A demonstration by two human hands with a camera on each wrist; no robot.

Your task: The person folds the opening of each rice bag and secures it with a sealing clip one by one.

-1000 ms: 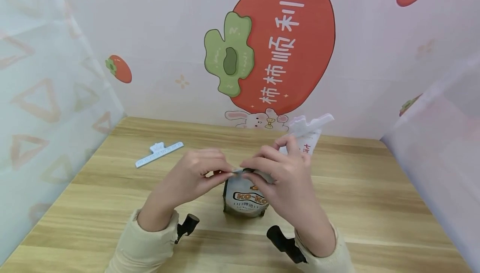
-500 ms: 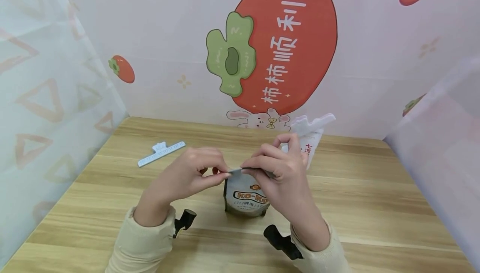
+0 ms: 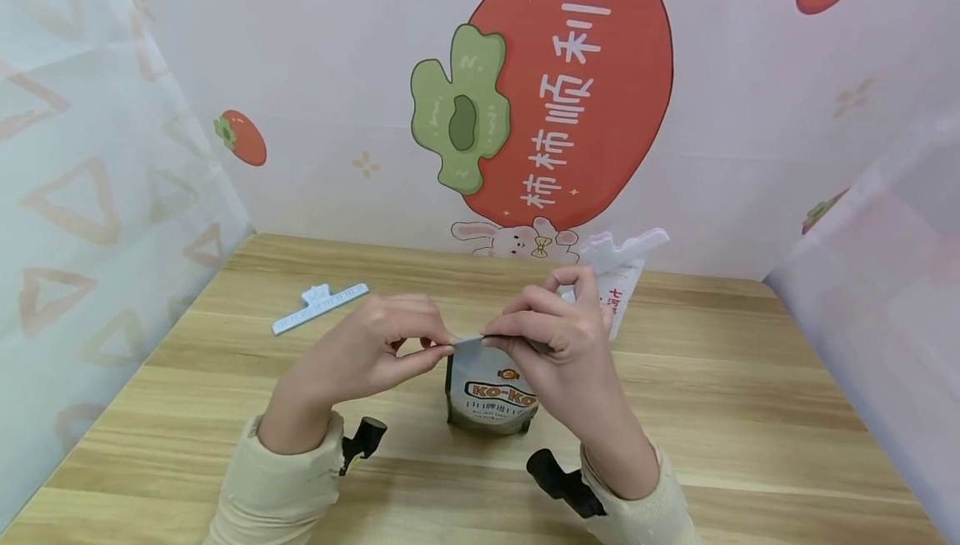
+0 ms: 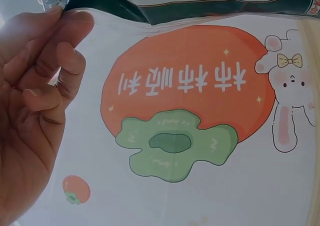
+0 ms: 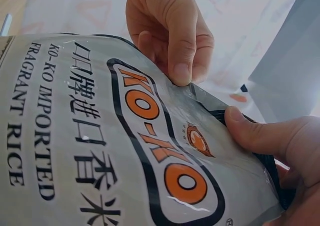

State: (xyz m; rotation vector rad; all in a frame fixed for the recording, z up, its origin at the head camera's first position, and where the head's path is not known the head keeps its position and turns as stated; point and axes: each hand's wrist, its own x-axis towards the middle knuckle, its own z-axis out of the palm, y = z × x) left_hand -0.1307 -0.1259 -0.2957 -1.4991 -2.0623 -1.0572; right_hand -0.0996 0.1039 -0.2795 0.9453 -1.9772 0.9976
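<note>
Near the middle of the wooden table (image 3: 750, 412), a KO-KO rice bag (image 3: 495, 407) stands upright between the person's hands, its top edge (image 3: 468, 341) drawn taut from one grip to the other. The left hand (image 3: 393, 341) pinches one end of that edge between thumb and forefinger, the gap between them closed down to the film; in the left wrist view the other fingers curl loosely beneath. The right hand (image 3: 558, 337) pinches the edge farther along, its thumb pressed flat on the printed front, the remaining fingers bent and raised.

The film looks thin, glossy and creased, so it probably bends softly and slides a little under dry fingertips. How full the bag is cannot be told; any weight would likely sit low, leaving the top light and floppy. The upper edge seems the best place for folding or pulling, while lifting would call for a palm around the lower body.

Off to the left lies a pale blue clip (image 3: 320, 308); beyond the right hand, a pale lilac clip (image 3: 630, 250) sits at the top of a white packet (image 3: 624, 299)
</note>
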